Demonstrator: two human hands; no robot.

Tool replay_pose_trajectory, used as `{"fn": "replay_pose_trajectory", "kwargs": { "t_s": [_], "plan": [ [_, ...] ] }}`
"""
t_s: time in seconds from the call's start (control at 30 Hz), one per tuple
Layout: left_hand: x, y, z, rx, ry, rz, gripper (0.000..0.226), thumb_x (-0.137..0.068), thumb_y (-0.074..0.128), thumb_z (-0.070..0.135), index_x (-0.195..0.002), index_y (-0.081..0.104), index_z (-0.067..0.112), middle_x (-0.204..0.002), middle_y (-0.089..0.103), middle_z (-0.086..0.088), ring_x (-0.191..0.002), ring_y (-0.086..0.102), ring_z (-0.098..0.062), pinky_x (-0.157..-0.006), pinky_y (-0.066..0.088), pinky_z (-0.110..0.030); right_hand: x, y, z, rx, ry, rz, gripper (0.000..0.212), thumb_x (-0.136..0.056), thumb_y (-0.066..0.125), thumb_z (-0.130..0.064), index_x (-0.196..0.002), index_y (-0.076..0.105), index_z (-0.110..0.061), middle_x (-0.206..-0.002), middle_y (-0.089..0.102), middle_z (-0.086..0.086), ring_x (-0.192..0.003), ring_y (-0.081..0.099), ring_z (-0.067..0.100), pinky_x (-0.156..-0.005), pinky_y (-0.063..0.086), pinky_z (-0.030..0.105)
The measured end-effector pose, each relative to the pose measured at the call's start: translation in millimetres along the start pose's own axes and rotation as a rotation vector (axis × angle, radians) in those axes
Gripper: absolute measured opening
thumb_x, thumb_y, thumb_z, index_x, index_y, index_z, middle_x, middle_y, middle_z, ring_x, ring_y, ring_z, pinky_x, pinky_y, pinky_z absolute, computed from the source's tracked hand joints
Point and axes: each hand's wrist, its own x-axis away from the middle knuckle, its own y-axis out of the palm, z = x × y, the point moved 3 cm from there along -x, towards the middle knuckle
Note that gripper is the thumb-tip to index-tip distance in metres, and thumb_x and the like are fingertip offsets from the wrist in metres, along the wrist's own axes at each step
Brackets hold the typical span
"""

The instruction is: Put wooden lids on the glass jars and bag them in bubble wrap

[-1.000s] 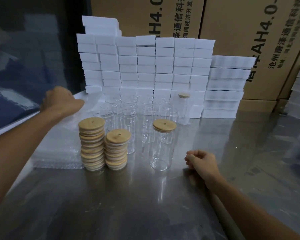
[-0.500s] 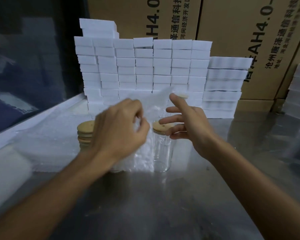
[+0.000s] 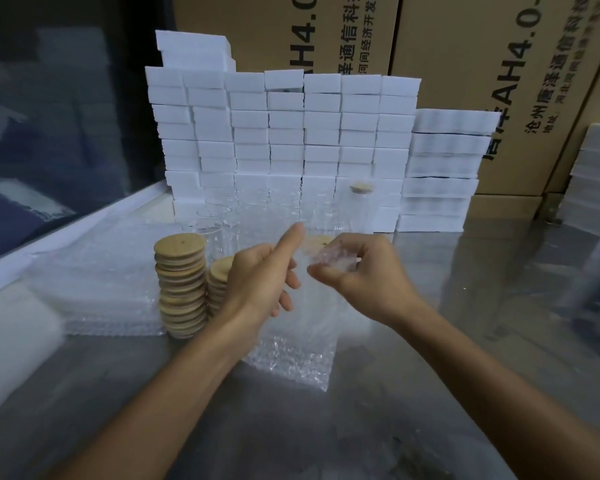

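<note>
A clear bubble wrap bag (image 3: 297, 355) hangs in front of me, its lower end on the steel table (image 3: 361, 427). My left hand (image 3: 262, 277) holds its top edge with the thumb raised. My right hand (image 3: 364, 271) pinches the other side of the bag's mouth between fingers and thumb. Behind the bag stands a glass jar with a wooden lid (image 3: 321, 241), mostly hidden by my hands. Two stacks of wooden lids (image 3: 181, 285) stand at the left. Several open glass jars (image 3: 222, 220) stand behind them, and one more lidded jar (image 3: 361, 199) at the back.
A pile of flat bubble wrap bags (image 3: 97, 282) lies at the left. White foam blocks (image 3: 284, 133) are stacked like a wall at the back, with cardboard boxes (image 3: 482, 64) behind. More white blocks (image 3: 596, 174) sit at the far right.
My left hand brought a bubble wrap bag from the pile to the middle. Both hands now hold its top edge and have come lower and nearer to me.
</note>
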Motion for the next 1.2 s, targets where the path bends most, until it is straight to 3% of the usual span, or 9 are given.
{"fn": "replay_pose_trajectory", "kwargs": {
  "t_s": [0.3, 0.47, 0.57, 0.67, 0.77, 0.9, 1.0, 1.13, 1.2],
  "plan": [
    [-0.1, 8.4, -6.1, -0.016, -0.07, -0.004, 0.026, -0.091, 0.064, 0.033, -0.076, 0.065, 0.011, -0.06, 0.066, -0.001, -0.045, 0.059, -0.016, -0.038, 0.038, -0.02, 12.4, 9.7, 7.1, 0.134, -0.06, -0.091, 0.022, -0.078, 0.086, -0.033, -0.072, 0.065, -0.029, -0.072, 0.067, -0.011, -0.068, 0.061, -0.001, -0.061, 0.043, 0.017],
    [-3.8, 1.0, -8.6, -0.038, -0.026, 0.061, 0.012, -0.091, 0.06, 0.011, -0.08, 0.058, 0.012, -0.071, 0.066, -0.002, -0.043, 0.058, -0.014, -0.038, 0.04, -0.019, 21.9, 4.6, 17.0, -0.499, 0.007, 0.208, 0.039, -0.087, 0.062, -0.053, -0.082, 0.067, -0.015, -0.071, 0.064, -0.014, -0.053, 0.05, 0.005, -0.052, 0.039, 0.02],
    [-3.7, -0.4, -11.6, -0.057, 0.01, 0.085, 0.016, -0.091, 0.057, 0.003, -0.084, 0.05, 0.015, -0.08, 0.063, -0.007, -0.041, 0.06, -0.01, -0.037, 0.043, -0.02, 20.0, 11.1, 42.0, -0.364, 0.182, 0.329, 0.032, -0.088, 0.067, -0.05, -0.109, 0.061, -0.027, -0.1, 0.063, -0.014, -0.085, 0.058, 0.005, -0.069, 0.043, 0.017],
    [-3.5, 2.0, -13.9, -0.154, 0.098, 0.12, 0.022, -0.089, 0.06, 0.002, -0.082, 0.046, 0.017, -0.08, 0.055, -0.005, -0.04, 0.06, -0.007, -0.04, 0.047, -0.022, 16.2, 28.4, 64.1, -0.281, 0.265, 0.159, 0.072, -0.087, 0.078, -0.039, -0.144, 0.035, -0.033, -0.133, 0.048, -0.009, -0.116, 0.051, 0.003, -0.087, 0.04, 0.017],
    [-3.7, 5.5, -16.5, -0.279, 0.181, 0.176, 0.027, -0.083, 0.063, -0.002, -0.076, 0.047, 0.018, -0.076, 0.057, 0.0, -0.043, 0.062, -0.005, -0.042, 0.054, -0.032, 12.1, 46.7, 82.1, -0.275, 0.31, 0.047, 0.095, -0.081, 0.079, -0.044, -0.155, 0.021, -0.032, -0.14, 0.043, -0.005, -0.127, 0.045, 0.011, -0.095, 0.042, 0.025],
    [-0.2, 16.2, -27.8, -0.419, 0.293, 0.174, 0.035, -0.083, 0.057, -0.007, -0.066, 0.045, 0.021, -0.073, 0.063, -0.004, -0.058, 0.067, -0.029, -0.051, 0.054, -0.049, 4.1, 61.3, 98.2, -0.279, 0.411, -0.049, 0.08, -0.084, 0.081, -0.017, -0.15, 0.035, -0.017, -0.135, 0.053, 0.003, -0.129, 0.052, 0.024, -0.088, 0.054, 0.027],
    [1.0, 21.2, -37.5, -0.531, 0.318, 0.145, 0.046, -0.083, 0.054, -0.008, -0.057, 0.053, 0.03, -0.081, 0.069, 0.007, -0.075, 0.068, -0.024, -0.065, 0.057, -0.036, -0.7, 51.0, 103.2, -0.196, 0.419, 0.016, 0.068, -0.085, 0.08, -0.013, -0.143, 0.045, -0.015, -0.128, 0.059, 0.003, -0.116, 0.06, 0.022, -0.087, 0.055, 0.029],
    [-2.1, 39.1, -46.1, -0.694, 0.216, 0.067, 0.032, -0.08, 0.06, 0.006, -0.058, 0.057, 0.03, -0.095, 0.073, 0.002, -0.094, 0.068, -0.026, -0.071, 0.051, -0.029, -10.1, 9.1, 85.2, -0.301, 0.384, 0.161, 0.075, -0.07, 0.09, -0.043, -0.13, 0.05, -0.022, -0.116, 0.064, -0.001, -0.103, 0.066, 0.013, -0.081, 0.055, 0.029],
    [-1.0, 52.0, -41.6, -0.837, 0.216, 0.014, 0.019, -0.079, 0.062, 0.009, -0.082, 0.069, 0.027, -0.107, 0.071, -0.001, -0.103, 0.065, -0.03, -0.074, 0.047, -0.03, -17.1, -13.9, 66.6, -0.376, 0.374, 0.204, 0.081, -0.063, 0.092, -0.049, -0.127, 0.051, -0.02, -0.115, 0.067, 0.001, -0.102, 0.068, 0.016, -0.085, 0.056, 0.034]
  ]
}}
